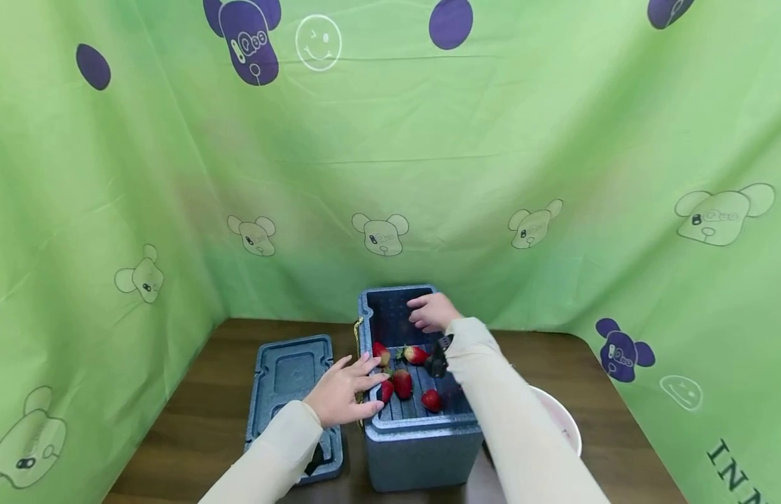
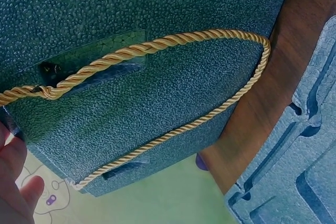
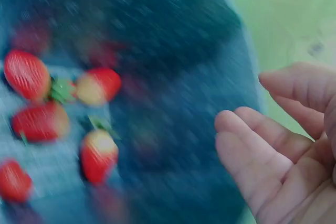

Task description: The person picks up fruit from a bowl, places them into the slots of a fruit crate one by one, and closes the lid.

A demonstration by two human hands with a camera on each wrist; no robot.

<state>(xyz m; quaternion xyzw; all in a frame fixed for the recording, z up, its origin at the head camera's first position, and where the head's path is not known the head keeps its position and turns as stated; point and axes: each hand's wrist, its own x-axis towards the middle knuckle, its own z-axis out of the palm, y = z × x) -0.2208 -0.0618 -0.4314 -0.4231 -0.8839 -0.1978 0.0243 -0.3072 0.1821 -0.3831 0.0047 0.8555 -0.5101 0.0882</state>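
Observation:
A blue-grey foam box (image 1: 422, 458) stands uncovered on the table, with several red strawberries (image 1: 402, 384) lying on its ribbed floor. My left hand (image 1: 342, 392) rests on the box's left rim, fingers stretched out over the edge. In the left wrist view, a twisted gold rope (image 2: 178, 40) runs along the box's outer side, with part of the left hand (image 2: 16, 171) at the frame's edge. Over the far right part of the box is my right hand (image 1: 433, 313), holding nothing. The right wrist view shows its fingers (image 3: 257, 166) loosely extended beside the box's inner wall.
To the left of the box lies its foam lid (image 1: 295, 371) on the brown wooden table (image 1: 207, 420). A pale round bowl (image 1: 569, 423) stands to the right, partly covered by my right sleeve (image 1: 516, 413). A green printed cloth (image 1: 390, 175) hangs close behind the box.

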